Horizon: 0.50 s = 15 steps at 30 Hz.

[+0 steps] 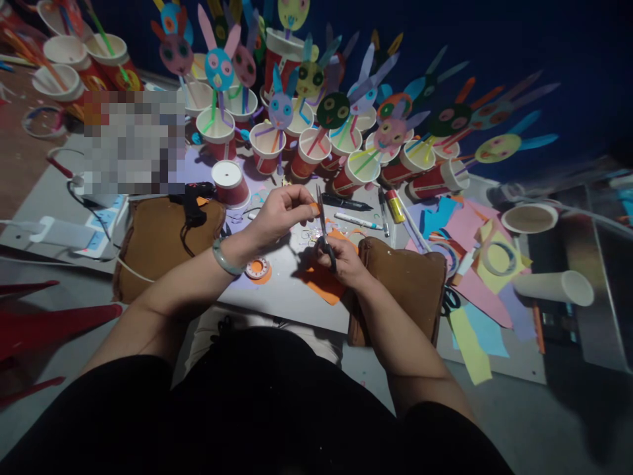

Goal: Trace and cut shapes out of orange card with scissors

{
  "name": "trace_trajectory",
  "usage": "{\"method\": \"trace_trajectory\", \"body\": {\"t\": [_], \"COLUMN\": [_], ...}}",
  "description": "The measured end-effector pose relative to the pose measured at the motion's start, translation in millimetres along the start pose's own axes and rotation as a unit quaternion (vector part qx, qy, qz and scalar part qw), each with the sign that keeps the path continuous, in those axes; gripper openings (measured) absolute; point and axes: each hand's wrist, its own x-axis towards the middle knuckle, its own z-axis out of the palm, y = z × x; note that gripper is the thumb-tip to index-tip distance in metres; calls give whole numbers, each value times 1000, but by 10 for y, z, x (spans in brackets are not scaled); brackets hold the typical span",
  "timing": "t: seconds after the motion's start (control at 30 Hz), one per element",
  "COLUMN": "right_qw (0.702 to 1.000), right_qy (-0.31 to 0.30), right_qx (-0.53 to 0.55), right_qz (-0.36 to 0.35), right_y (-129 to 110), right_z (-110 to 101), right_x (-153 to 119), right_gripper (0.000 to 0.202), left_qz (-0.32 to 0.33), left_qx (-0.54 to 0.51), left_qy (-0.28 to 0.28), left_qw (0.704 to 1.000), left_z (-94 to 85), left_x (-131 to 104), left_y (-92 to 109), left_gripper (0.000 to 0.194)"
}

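Note:
My left hand [283,212], with a bracelet on its wrist, pinches a small orange paper piece [315,209] between thumb and fingers above the table. Black-handled scissors [323,227] are in my right hand [345,261], blades pointing up and slightly apart beside the orange piece. Whether the blades touch the paper is hard to make out. Below my right hand lies a larger sheet of orange paper [326,285]. A roll of tape [258,267] rests on an orange scrap under my left wrist.
Red-and-white paper cups [268,155] with colourful rabbit faces on straws crowd the back. One cup [230,185] stands upside down. Brown cushions [403,280] flank the work spot. A black glue gun [194,204] lies left; markers [358,221] and coloured paper [477,287] lie right.

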Motion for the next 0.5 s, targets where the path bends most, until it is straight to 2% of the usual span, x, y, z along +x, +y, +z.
{"method": "trace_trajectory", "body": {"t": [0.33, 0.5], "right_qw": [1000, 999], "right_qy": [12, 45], "right_qx": [-2, 13], "right_qz": [-2, -4], "right_y": [-6, -18], "right_z": [12, 22], "right_x": [14, 13], "right_gripper": [56, 51], "left_qz": [-2, -27], "left_qx": [-11, 3], "left_qy": [24, 43], "left_qw": [1000, 999], "left_z": [24, 49], "left_x": [-24, -26], "left_y": [25, 66], "left_gripper": [18, 14]}}
